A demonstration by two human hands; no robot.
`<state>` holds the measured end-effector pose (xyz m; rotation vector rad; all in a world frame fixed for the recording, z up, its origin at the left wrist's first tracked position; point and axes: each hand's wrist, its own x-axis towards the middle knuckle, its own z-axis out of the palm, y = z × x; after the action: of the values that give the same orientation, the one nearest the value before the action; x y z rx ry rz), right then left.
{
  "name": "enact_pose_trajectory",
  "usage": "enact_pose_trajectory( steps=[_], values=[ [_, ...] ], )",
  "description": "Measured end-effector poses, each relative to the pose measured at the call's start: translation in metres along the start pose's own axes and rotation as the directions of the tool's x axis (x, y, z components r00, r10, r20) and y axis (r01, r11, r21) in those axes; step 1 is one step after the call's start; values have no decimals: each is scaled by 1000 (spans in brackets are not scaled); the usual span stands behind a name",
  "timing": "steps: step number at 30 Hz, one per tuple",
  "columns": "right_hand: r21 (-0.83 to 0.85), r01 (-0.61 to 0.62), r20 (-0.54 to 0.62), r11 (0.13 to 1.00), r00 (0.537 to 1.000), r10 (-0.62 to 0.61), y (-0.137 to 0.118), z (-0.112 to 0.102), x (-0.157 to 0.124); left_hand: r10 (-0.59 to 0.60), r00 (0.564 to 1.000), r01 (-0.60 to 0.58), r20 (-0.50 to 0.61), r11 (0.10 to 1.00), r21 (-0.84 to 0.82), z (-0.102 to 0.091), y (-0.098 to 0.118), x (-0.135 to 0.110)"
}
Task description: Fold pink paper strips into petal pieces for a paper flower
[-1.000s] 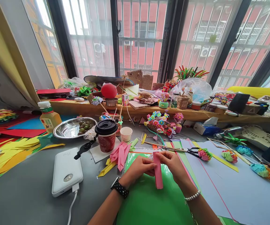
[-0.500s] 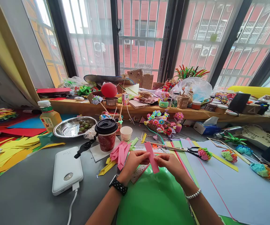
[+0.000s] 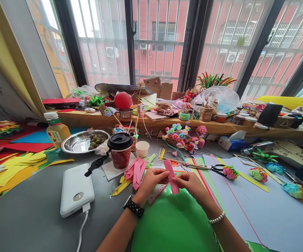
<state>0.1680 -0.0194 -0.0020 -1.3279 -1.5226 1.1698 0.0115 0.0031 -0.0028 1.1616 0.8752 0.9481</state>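
A pink paper strip (image 3: pixel 171 175) is held upright and slightly tilted between my two hands. My left hand (image 3: pixel 155 180) pinches its left edge, with a black dotted watch band on that wrist. On the strip's right edge, the thumb and fingers of my right hand (image 3: pixel 189 182) are closed; a beaded bracelet circles that wrist. Beneath both hands lies a glossy green surface (image 3: pixel 174 224), perhaps a balloon. Left of my left hand rest folded pink strips (image 3: pixel 136 171) and folded yellow strips (image 3: pixel 121 186). A patterned ruler-like piece (image 3: pixel 156 194) pokes out under my left wrist.
A lidded red cup (image 3: pixel 120 154), a paper cup (image 3: pixel 142 149) and a steel bowl (image 3: pixel 74 145) of green fruit stand beyond my left hand. A white power bank (image 3: pixel 77 189) lies left. Scissors (image 3: pixel 217 169), paper flowers (image 3: pixel 230 172) and white sheets (image 3: pixel 248 203) are to the right.
Both hands stay almost in place on the pink strip. The whole view has shifted very slightly; nothing has been taken up or let go.
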Motion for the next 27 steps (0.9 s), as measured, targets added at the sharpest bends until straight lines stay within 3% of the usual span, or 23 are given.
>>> enact_pose_trajectory(
  steps=[5, 8, 15, 20, 27],
  values=[
    [-7, 3, 55, 1000, 998, -3, -3, 0, -2, 5, 997, -8, -80, 999, -38, -1, 1, 1],
    [25, -3, 104, 1000, 995, 1, -3, -1, -2, 22, 998, -24, -62, 999, -41, -2, 2, 0],
    [83, 123, -105, 989, 988, -114, 0, -3, -1, -15, 997, 9, 77, 997, 76, 4, -3, -2],
    [121, 112, -111, 986, 989, -98, -1, -2, -1, -21, 995, 12, 102, 996, 93, 5, -4, -3],
    [110, 96, -89, 989, 992, -86, -4, -1, -3, 21, 999, -24, 27, 993, 114, 7, 1, -5]
  ],
)
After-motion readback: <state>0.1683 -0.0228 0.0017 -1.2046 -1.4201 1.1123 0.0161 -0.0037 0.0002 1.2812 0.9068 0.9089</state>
